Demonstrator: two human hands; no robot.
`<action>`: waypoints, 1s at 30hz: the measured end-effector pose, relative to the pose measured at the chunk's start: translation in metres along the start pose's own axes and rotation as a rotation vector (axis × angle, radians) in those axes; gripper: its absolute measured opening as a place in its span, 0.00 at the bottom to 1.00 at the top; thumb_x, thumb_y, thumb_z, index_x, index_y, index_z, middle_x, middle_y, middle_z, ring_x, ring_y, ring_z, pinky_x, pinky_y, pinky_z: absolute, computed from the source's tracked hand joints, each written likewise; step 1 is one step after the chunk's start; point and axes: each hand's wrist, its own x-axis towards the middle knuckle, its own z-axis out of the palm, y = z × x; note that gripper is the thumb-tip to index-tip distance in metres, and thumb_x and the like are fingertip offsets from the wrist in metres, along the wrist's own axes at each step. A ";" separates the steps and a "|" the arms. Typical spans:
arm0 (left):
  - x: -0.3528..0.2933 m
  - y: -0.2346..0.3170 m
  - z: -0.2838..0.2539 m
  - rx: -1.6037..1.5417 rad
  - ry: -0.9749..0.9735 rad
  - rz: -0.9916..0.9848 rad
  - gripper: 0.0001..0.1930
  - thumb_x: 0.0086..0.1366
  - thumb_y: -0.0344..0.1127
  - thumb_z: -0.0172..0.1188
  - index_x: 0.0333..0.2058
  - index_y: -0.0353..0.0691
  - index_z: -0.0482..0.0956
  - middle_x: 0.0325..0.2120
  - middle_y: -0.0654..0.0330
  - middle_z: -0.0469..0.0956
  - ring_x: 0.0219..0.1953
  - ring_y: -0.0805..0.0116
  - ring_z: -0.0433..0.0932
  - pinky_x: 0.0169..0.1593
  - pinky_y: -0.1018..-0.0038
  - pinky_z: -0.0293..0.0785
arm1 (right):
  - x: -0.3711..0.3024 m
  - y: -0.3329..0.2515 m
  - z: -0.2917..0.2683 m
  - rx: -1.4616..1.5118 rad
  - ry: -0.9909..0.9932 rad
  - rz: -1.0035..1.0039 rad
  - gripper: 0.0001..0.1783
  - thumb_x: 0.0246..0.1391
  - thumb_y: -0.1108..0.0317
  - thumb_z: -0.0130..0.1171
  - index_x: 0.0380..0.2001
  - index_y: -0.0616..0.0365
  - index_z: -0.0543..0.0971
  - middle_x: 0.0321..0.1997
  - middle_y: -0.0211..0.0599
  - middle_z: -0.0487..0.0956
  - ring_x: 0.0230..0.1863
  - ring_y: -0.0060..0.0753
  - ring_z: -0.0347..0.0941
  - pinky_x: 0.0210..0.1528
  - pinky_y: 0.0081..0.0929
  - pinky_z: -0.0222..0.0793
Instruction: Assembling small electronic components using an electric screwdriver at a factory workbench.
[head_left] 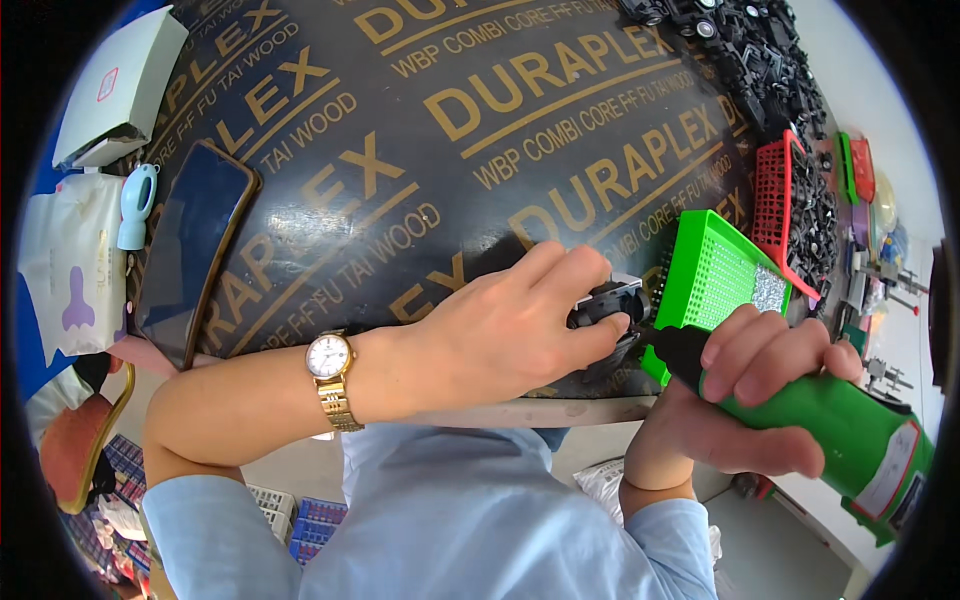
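Note:
My left hand (515,325) pinches a small black plastic part (610,302) with a pale metal piece on its upper side, close to the table's near edge. Its fingers cover much of the part. In my right hand (755,375) is a green power screwdriver (850,435), the fingers wrapped round its body. The black nose of the tool points left toward the part; its tip is hard to make out against the dark pieces there. Just beyond both hands stands a green perforated basket (690,262) with small silvery pieces (768,288) in one end.
A red basket (773,190) of small black parts is right of the green one. Black parts (755,60) lie heaped at the far right. Along the left are a phone (195,245), a white box (125,85), a light-blue handheld device (137,205) and a white packet (75,265).

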 end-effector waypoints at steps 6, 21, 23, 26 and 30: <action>-0.002 -0.002 0.001 -0.020 0.003 0.007 0.24 0.44 0.29 0.67 0.44 0.45 0.76 0.41 0.52 0.67 0.34 0.59 0.69 0.35 0.71 0.72 | -0.001 -0.001 0.003 -0.088 0.036 -0.035 0.40 0.54 0.35 0.47 0.52 0.63 0.61 0.20 0.26 0.61 0.14 0.18 0.55 0.18 0.19 0.55; 0.003 -0.002 -0.005 0.002 -0.025 0.008 0.27 0.37 0.22 0.65 0.42 0.46 0.79 0.46 0.50 0.68 0.41 0.56 0.72 0.35 0.72 0.75 | 0.010 -0.058 -0.060 0.105 -0.154 -0.120 0.44 0.52 0.40 0.55 0.59 0.65 0.59 0.23 0.27 0.64 0.17 0.18 0.60 0.24 0.18 0.58; 0.005 -0.002 -0.005 -0.007 -0.044 0.003 0.27 0.38 0.22 0.65 0.42 0.46 0.79 0.47 0.50 0.68 0.41 0.56 0.72 0.34 0.72 0.75 | -0.002 -0.059 -0.082 -0.005 -0.151 -0.129 0.43 0.54 0.39 0.51 0.59 0.64 0.57 0.22 0.28 0.63 0.16 0.19 0.58 0.22 0.19 0.57; 0.003 -0.001 -0.006 -0.022 -0.068 -0.033 0.26 0.39 0.22 0.65 0.43 0.47 0.79 0.48 0.49 0.68 0.40 0.57 0.72 0.32 0.73 0.75 | -0.029 -0.045 -0.093 -0.252 0.131 -0.117 0.45 0.56 0.39 0.49 0.60 0.66 0.51 0.20 0.32 0.66 0.14 0.22 0.60 0.16 0.20 0.60; 0.004 -0.001 -0.006 -0.032 -0.069 -0.037 0.27 0.40 0.23 0.66 0.44 0.49 0.79 0.49 0.47 0.68 0.41 0.58 0.72 0.30 0.74 0.74 | -0.034 -0.037 -0.100 -0.222 0.195 -0.123 0.43 0.57 0.39 0.47 0.60 0.66 0.52 0.20 0.32 0.66 0.14 0.23 0.60 0.16 0.20 0.59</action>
